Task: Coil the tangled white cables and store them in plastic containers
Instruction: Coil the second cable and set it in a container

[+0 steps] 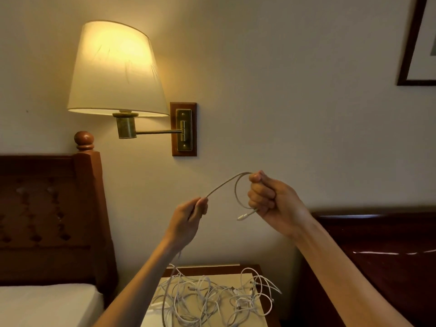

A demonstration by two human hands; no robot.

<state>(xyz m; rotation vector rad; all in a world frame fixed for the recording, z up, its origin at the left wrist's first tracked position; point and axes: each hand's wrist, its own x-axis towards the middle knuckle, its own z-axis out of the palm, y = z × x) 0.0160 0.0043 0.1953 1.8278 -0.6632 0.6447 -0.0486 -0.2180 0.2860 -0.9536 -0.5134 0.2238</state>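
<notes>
Matt white braided-looking cable [226, 184], pleated cloth lampshade [115, 67], brushed brass lamp arm [155, 131] on polished wood plate [173, 128], carved reddish wood headboard [47, 208], glossy dark wood headboard [389, 244], smooth white tangled cables [212, 296]

The picture frame [411, 43] is cut off at two o'clock; the cable tangle [212, 296] is cropped at six o'clock.

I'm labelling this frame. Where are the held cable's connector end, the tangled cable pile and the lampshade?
connector end [243, 217], head view, white plug tip.
tangled cable pile [212, 296], head view, middle strands.
lampshade [115, 67], head view, lit front.
</notes>
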